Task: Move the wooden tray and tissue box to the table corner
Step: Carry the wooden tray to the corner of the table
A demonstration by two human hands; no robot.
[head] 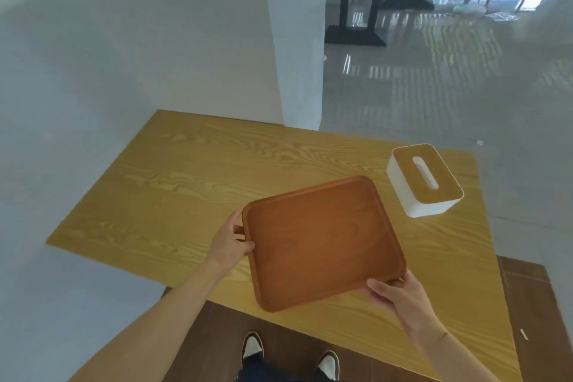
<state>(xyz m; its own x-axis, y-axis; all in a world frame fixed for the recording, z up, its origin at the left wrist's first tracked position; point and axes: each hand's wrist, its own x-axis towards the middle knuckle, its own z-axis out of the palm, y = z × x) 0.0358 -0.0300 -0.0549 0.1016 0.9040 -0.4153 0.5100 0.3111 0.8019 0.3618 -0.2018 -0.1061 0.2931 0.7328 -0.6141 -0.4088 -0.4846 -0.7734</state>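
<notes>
A reddish-brown wooden tray (322,242), square with rounded corners and empty, sits over the near middle of the yellow wood-grain table (186,183). My left hand (231,240) grips the tray's left rim, thumb on top. My right hand (398,291) holds its near right corner. Whether the tray rests on the table or is raised slightly, I cannot tell. The tissue box (423,180), white with a wooden lid and an oval slot, stands on the table just beyond the tray's far right corner, apart from both hands.
A white wall runs along the table's left and far side, with a white pillar (297,56) at the far edge. The table's right edge borders glossy grey floor. Dark table legs (359,9) stand far back. My shoes (288,357) show below the near edge.
</notes>
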